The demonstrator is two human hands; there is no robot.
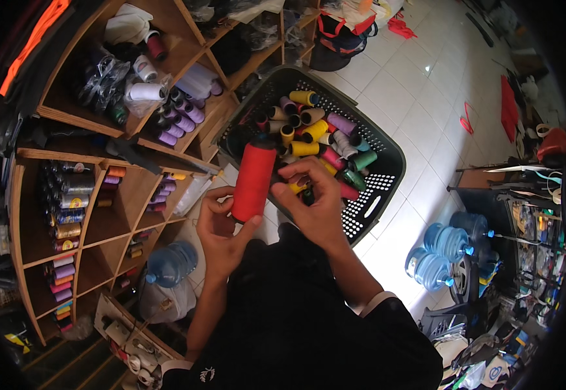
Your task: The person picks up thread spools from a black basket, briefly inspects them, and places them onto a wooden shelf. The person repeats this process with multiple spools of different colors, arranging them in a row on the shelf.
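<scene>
Hand, left (223,224): gripping the red spool (254,182) near its lower end, the thumb bearing on the near side and the fingers curling in from the left.
Hand, right (315,201): hovering just beside the spool, fingers bending and thumb pointing toward it; whether the fingertips are touching the spool or holding anything fine is not telling from this view.
Red spool: leaning slightly, upper end to the right, between the two hands and showing in front of the basket's near left side.
Step in hand: judged to be handling or checking one spool; no setting down is showing.
Next move: judged to be calling for a steady left grip, with the right hand working close to the spool without knocking it loose.
Basket (393,156): dark green, perforated, sitting on the tiled floor (387,71) and holding loose spools (304,148) in yellow, purple, green and other colours, lying at mixed angles.
Shelf unit (111,224): wooden, standing to the left, its compartments carrying further spools (182,120), several purple ones clustering together.
Water jugs (435,260): blue, grouping at the right; another jug (174,263) resting beside the shelf unit.
</scene>
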